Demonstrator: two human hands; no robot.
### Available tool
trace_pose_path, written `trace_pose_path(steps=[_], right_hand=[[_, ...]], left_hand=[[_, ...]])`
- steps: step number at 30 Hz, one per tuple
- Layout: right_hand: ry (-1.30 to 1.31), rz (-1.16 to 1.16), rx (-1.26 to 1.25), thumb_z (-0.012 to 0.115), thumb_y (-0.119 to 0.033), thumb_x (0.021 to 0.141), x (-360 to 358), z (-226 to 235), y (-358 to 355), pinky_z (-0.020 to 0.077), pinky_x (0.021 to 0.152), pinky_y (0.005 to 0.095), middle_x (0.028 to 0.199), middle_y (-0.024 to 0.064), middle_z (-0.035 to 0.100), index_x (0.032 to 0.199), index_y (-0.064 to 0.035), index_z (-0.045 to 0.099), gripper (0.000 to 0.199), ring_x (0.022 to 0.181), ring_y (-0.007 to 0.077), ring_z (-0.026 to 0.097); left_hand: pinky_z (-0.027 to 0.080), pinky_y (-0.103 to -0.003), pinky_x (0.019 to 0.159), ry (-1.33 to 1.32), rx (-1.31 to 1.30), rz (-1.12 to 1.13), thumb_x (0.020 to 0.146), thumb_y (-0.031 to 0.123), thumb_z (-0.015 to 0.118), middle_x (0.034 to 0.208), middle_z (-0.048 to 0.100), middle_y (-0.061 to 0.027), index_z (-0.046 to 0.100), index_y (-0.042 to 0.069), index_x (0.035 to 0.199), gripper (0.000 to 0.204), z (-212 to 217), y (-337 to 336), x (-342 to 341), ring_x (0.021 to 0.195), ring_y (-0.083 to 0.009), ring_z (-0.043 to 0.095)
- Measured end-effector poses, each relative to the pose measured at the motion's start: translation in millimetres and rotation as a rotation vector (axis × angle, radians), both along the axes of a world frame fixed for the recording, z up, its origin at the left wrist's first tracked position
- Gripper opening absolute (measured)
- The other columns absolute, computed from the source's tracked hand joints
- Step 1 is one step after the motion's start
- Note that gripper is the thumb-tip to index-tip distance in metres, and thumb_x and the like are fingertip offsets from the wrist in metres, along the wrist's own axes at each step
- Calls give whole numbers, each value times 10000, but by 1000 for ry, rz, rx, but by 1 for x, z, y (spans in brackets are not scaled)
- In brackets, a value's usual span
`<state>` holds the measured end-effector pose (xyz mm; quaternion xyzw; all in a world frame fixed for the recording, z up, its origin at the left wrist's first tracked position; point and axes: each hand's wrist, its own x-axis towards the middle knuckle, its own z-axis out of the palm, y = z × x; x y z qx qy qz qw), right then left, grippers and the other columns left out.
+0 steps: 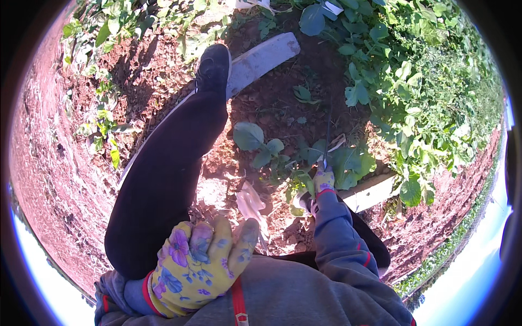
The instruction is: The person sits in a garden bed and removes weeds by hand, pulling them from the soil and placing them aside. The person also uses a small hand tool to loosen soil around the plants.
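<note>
My left hand (201,266), in a yellow glove printed with purple and blue flowers, is raised before my body at the lower left. Its fingers bend loosely and the thumb stands apart; the palm side is hidden, and nothing shows in it. My right hand (324,179), gloved alike, reaches down among leafy plants right of centre. It is closed on a thin dark-shafted hand tool (328,122), whose far end is lost in shadow on the soil. Broad green leaves (350,165) lie beside that hand, and a round-leaved plant (249,136) grows to its left.
My dark shoe (213,68) rests at a pale concrete strip (266,60). Another pale strip (370,193) lies right of my right hand. Dense greenery (435,92) fills the far right. A crumpled pinkish sheet (250,206) lies on the reddish soil between my legs.
</note>
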<state>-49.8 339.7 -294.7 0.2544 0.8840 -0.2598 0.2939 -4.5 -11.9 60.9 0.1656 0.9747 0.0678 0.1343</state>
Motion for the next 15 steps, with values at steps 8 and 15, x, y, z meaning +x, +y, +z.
trace_pose_path(steps=[8, 15], right_hand=[[160, -641, -354, 539, -356, 962, 7, 13, -49, 460, 411, 305, 828, 31, 607, 1188, -97, 514, 344, 561, 150, 573], [352, -614, -169, 546, -255, 941, -69, -41, -42, 526, 626, 373, 885, 78, 647, 1154, -42, 542, 300, 689, 228, 622]], left_hand=[[422, -397, 761, -59, 45, -110, 801, 240, 572, 992, 605, -46, 621, 116, 1211, 431, 9, 8, -5, 841, -195, 535], [415, -370, 741, -23, 25, -209, 790, 231, 592, 997, 605, -40, 619, 121, 1211, 436, 6, 23, -10, 834, -188, 537]])
